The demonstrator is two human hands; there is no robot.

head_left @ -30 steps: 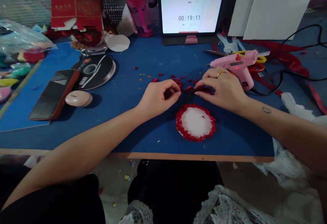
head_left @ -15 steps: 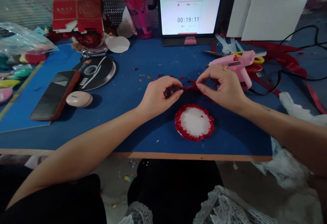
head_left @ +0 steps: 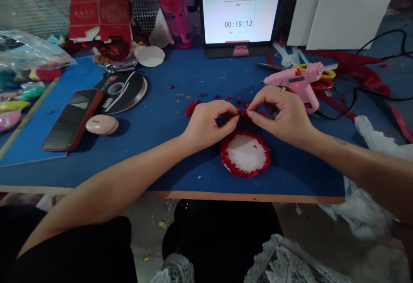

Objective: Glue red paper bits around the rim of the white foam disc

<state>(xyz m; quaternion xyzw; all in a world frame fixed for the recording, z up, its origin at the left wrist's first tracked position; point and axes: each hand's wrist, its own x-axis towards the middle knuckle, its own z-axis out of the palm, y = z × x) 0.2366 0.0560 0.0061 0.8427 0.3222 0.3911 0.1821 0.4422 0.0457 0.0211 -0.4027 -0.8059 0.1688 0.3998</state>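
Observation:
Just above a white disc point(head_left: 247, 153) with a ragged red border, both my hands meet over the blue table. My left hand point(head_left: 213, 121) pinches one end of a small red piece point(head_left: 243, 113), and my right hand point(head_left: 279, 109) has thumb and forefinger closed at its other end. Whether that piece is paper or ribbon I cannot tell. A heap of red scraps point(head_left: 192, 108) lies left of my left hand, with more bits scattered behind the fingers. Beyond my right hand is a pink glue gun point(head_left: 297, 81), its small red light on.
At the left are a phone point(head_left: 72, 119), a pale oval case point(head_left: 102, 124) and a ribbon spool point(head_left: 122, 91). A tablet point(head_left: 241, 12) showing a timer stands at the back. Scissors point(head_left: 322, 81), red ribbon and a black cable point(head_left: 353, 102) lie on the right.
My left hand has moved right and slightly down, closer to my right hand. The fingertips now meet around the small red piece, and the red heap on the left is uncovered.

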